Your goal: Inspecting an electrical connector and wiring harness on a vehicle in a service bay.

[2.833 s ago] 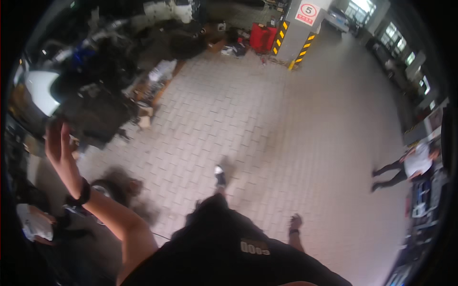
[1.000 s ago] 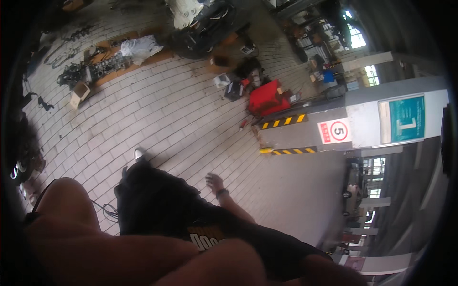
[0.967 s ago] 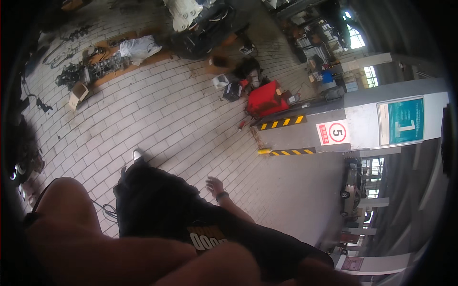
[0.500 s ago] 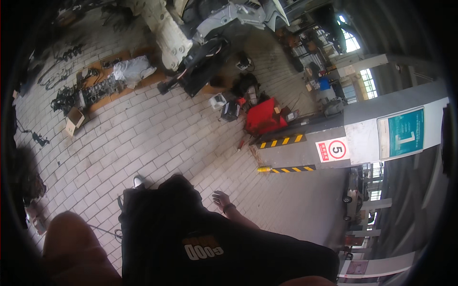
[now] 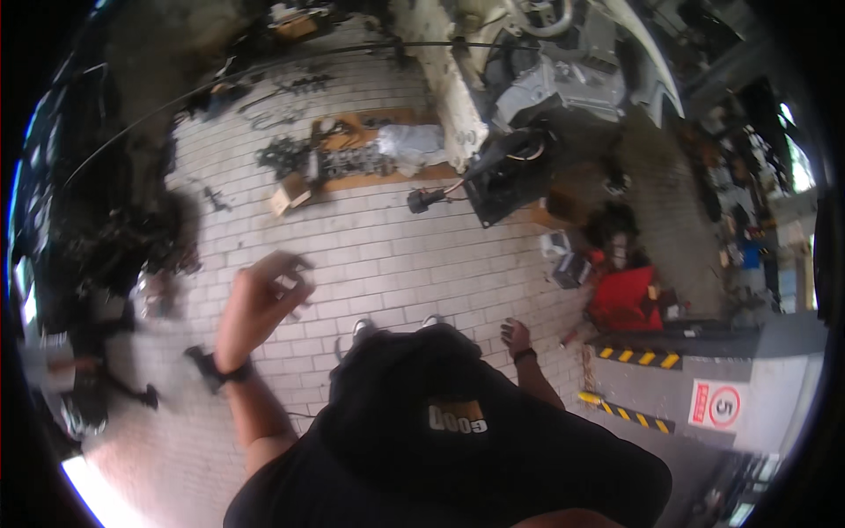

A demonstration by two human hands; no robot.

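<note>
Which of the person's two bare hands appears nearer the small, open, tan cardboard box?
The left hand, raised below that tan cardboard box in the picture; the right hand hangs farther off, beside the black clothing.

From afar I see the left hand (image 5: 253, 301) raised near nine o'clock, half curled, slightly blurred; the right hand (image 5: 516, 336) hangs near four o'clock, loosely bent.
</note>
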